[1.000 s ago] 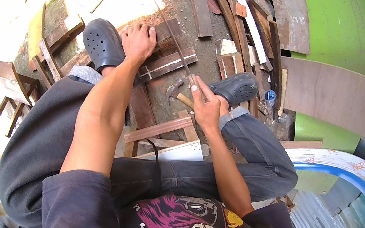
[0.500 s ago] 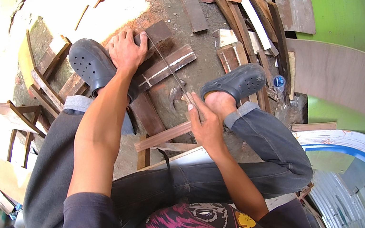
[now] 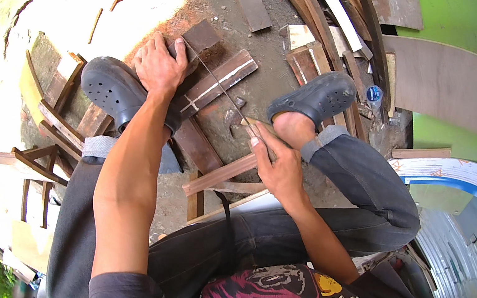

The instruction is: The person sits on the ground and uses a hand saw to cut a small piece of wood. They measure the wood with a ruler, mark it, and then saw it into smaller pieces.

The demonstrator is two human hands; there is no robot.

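right hand on a saw, left hand on a brown block

in the head view, the right hand (image 3: 281, 167) holds a saw (image 3: 229, 97), its fingers closed narrowly around the near end. the thin blade, seen nearly edge-on, runs forward and to the left, over a brown board with a white stripe (image 3: 223, 79), to a brown block (image 3: 204, 36). whether its teeth sit in the wood cannot be told from here.

the left hand (image 3: 162, 67) lies on the block, palm down, fingers slightly spread and thumb out to the side, near the blade's far end. whether these fingers grip an edge cannot be told either.

the left shoe (image 3: 112, 91) is just beside the left hand; the right shoe (image 3: 314, 101) is to the right of the right hand. a hammer (image 3: 234, 118) lies on the ground under the saw, its handle partly hidden by the right hand. a pinkish wood strip (image 3: 220, 174) is to the left of that hand, and a pile of planks (image 3: 314, 16) lies farther right.
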